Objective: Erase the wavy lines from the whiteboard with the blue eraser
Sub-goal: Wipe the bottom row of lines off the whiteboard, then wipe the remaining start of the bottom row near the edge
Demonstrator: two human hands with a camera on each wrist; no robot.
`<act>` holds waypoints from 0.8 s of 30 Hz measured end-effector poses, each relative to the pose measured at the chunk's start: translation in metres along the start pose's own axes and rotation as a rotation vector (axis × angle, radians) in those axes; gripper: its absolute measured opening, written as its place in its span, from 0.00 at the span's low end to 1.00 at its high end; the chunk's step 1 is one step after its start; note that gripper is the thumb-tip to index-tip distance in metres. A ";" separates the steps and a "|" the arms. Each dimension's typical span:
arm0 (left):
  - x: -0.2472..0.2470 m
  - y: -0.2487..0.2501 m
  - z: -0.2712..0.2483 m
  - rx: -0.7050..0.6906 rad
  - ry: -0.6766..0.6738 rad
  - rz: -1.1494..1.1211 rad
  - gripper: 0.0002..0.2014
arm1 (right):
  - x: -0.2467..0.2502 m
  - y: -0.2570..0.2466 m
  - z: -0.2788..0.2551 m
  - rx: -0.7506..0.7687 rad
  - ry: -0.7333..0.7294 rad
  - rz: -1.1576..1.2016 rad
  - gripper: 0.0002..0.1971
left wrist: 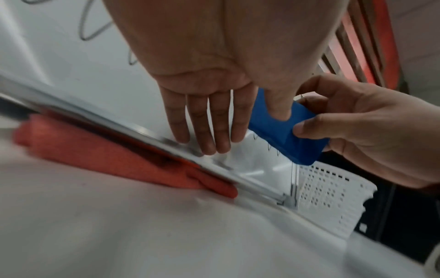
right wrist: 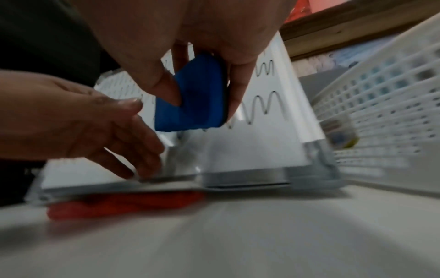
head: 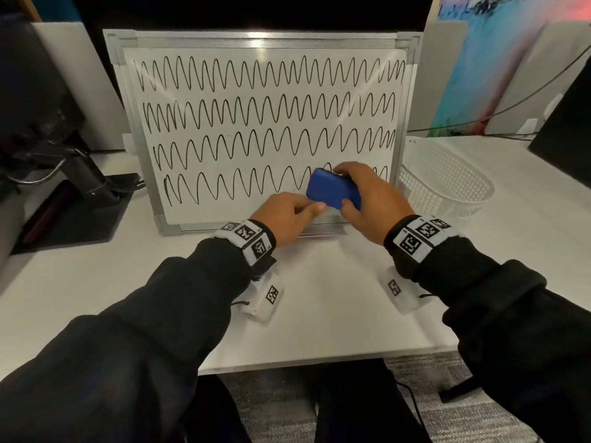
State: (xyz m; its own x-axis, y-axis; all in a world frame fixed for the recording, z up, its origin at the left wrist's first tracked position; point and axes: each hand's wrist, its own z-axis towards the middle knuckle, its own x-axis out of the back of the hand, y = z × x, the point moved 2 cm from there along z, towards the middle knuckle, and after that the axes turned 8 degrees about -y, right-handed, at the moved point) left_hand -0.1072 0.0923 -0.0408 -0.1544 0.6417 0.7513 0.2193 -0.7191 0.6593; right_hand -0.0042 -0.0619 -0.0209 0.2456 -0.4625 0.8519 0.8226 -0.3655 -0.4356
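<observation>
A whiteboard [head: 204, 215] in a metal frame leans back on the white table, with several rows of black wavy lines [head: 256, 110] across it. My right hand [head: 351, 190] pinches the blue eraser [head: 329, 190] between thumb and fingers, at the right end of the bottom row. In the right wrist view the eraser [right wrist: 195, 101] is tilted, its dark felt side toward the board. My left hand [head: 297, 212] lies beside it with straight fingers [left wrist: 209, 131] resting on the board's bottom frame. Its thumb touches the eraser [left wrist: 281, 135].
A white perforated basket [head: 447, 187] stands just right of the board. A red cloth [left wrist: 119, 159] lies under the board's bottom edge. A black monitor-arm base [head: 80, 193] sits at the left. The table's front edge [head: 319, 359] is close to my body.
</observation>
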 end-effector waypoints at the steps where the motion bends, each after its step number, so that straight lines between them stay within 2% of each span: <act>1: 0.005 -0.001 -0.004 -0.002 0.040 -0.074 0.25 | -0.003 -0.009 0.004 0.000 0.018 0.058 0.27; 3: 0.018 -0.005 -0.012 0.010 0.109 -0.225 0.26 | -0.010 -0.029 0.013 0.022 0.029 0.164 0.30; 6: 0.035 -0.016 -0.026 0.050 0.210 -0.416 0.20 | -0.026 -0.062 0.025 0.092 0.008 0.301 0.35; 11: 0.062 -0.050 -0.055 0.140 0.335 -0.474 0.25 | -0.064 -0.100 0.039 0.149 -0.061 0.386 0.43; 14: 0.077 -0.079 -0.072 0.181 0.407 -0.349 0.20 | -0.083 -0.115 0.041 0.204 -0.148 0.287 0.43; 18: 0.097 -0.115 -0.092 0.204 0.433 -0.165 0.27 | -0.105 -0.115 0.052 0.213 -0.328 -0.033 0.28; 20: 0.107 -0.128 -0.099 0.209 0.427 -0.004 0.31 | -0.113 -0.113 0.059 0.211 -0.445 -0.166 0.22; 24: 0.125 -0.146 -0.108 0.271 0.454 0.272 0.35 | -0.126 -0.119 0.066 0.218 -0.515 -0.206 0.21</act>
State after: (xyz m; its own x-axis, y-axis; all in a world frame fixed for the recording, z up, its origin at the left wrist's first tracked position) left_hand -0.2626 0.2487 -0.0393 -0.4417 0.2224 0.8692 0.5381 -0.7095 0.4550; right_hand -0.0991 0.0928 -0.0570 0.2418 0.0718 0.9677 0.9527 -0.2067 -0.2227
